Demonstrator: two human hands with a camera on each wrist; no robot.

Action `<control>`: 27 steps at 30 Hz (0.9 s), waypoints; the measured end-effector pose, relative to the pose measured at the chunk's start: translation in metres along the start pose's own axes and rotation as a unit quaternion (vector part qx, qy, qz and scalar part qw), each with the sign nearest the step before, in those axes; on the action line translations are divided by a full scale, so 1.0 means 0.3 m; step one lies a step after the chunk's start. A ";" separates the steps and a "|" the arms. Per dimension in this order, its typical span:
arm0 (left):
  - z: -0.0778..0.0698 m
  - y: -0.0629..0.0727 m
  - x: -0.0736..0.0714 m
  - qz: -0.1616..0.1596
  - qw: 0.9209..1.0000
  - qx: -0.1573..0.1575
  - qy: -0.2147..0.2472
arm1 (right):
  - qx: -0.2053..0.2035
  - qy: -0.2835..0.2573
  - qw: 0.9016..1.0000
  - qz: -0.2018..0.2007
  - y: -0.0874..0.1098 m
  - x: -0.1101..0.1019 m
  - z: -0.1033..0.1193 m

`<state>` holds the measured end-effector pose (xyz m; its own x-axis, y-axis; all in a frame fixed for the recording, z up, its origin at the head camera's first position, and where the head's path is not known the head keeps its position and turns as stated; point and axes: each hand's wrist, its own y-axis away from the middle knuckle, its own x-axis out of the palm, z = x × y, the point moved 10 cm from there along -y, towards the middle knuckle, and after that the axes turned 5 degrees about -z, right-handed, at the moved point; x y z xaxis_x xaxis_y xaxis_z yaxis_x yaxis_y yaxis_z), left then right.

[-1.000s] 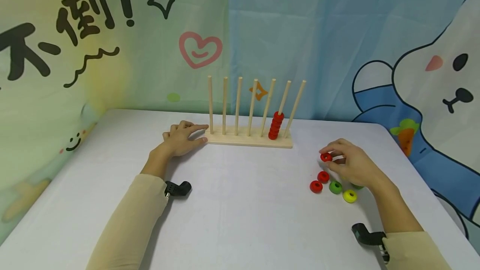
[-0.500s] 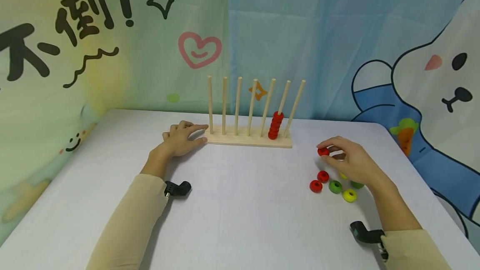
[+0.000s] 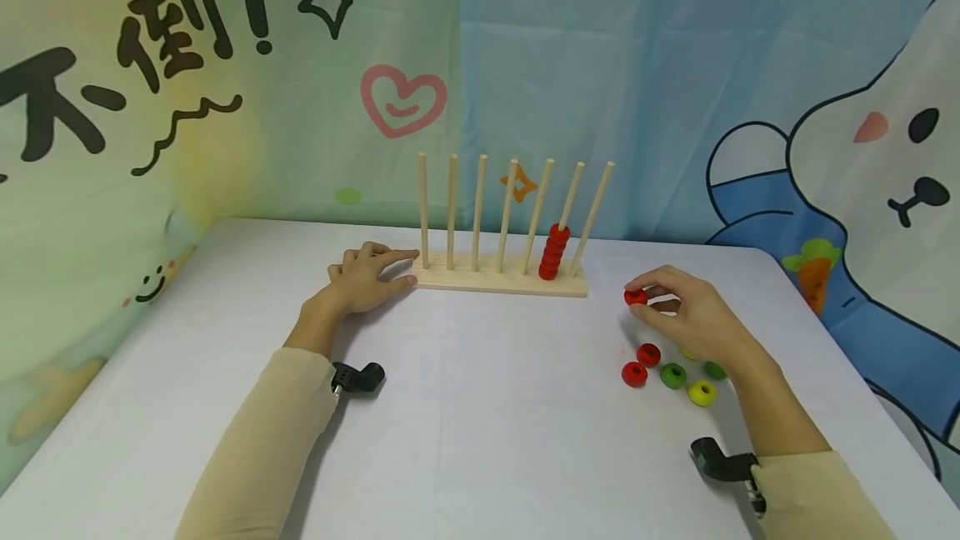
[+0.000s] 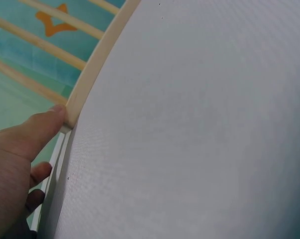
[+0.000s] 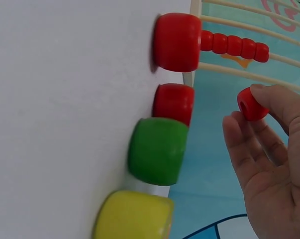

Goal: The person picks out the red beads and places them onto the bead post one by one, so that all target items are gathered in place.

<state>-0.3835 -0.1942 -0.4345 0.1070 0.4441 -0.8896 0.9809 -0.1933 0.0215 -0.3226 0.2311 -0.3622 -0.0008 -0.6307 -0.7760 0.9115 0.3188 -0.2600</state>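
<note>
My right hand (image 3: 693, 315) pinches a red bead (image 3: 635, 297) between thumb and fingertips, above the table and right of a wooden peg stand (image 3: 498, 279). In the right wrist view the bead's hole shows, and the other fingers (image 5: 249, 144) extend below it. The stand has several upright pegs; a stack of red beads (image 3: 552, 252) sits on the second peg from the right. My left hand (image 3: 363, 280) holds the stand's left end between thumb and forefinger. In the left wrist view the thumb (image 4: 43, 127) lies against the base's front corner.
Loose beads lie on the white table (image 3: 480, 423) below my right hand: two red ones, one nearer red bead (image 3: 634, 374), a green bead (image 3: 673, 375), a yellow bead (image 3: 702, 392), and others partly hidden by the hand. A printed curtain (image 3: 547, 65) hangs behind the table.
My right hand has risen and moved left toward the stand with the red bead, uncovering more of the loose green and yellow beads. The left hand stays at the stand's end.
</note>
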 end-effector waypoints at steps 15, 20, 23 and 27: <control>0.004 -0.002 0.003 0.000 1.000 -0.005 0.005 | -0.019 -0.043 0.998 -0.043 -0.043 0.003 0.066; 0.003 0.000 0.001 -0.003 1.000 -0.003 0.008 | -0.022 -0.061 0.997 -0.049 -0.056 0.008 0.087; 0.001 0.000 0.002 -0.004 1.000 -0.002 0.010 | -0.020 -0.065 0.996 -0.052 -0.061 0.007 0.088; -0.001 0.002 0.000 -0.004 1.000 -0.003 0.011 | -0.022 -0.064 0.996 -0.054 -0.071 0.005 0.089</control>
<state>-0.3829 -0.1941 -0.4344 0.1036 0.4652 -0.8791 0.9826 -0.1850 0.0179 -0.3311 0.2046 -0.3424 -0.0434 -0.7471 -0.6633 0.8902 0.2724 -0.3651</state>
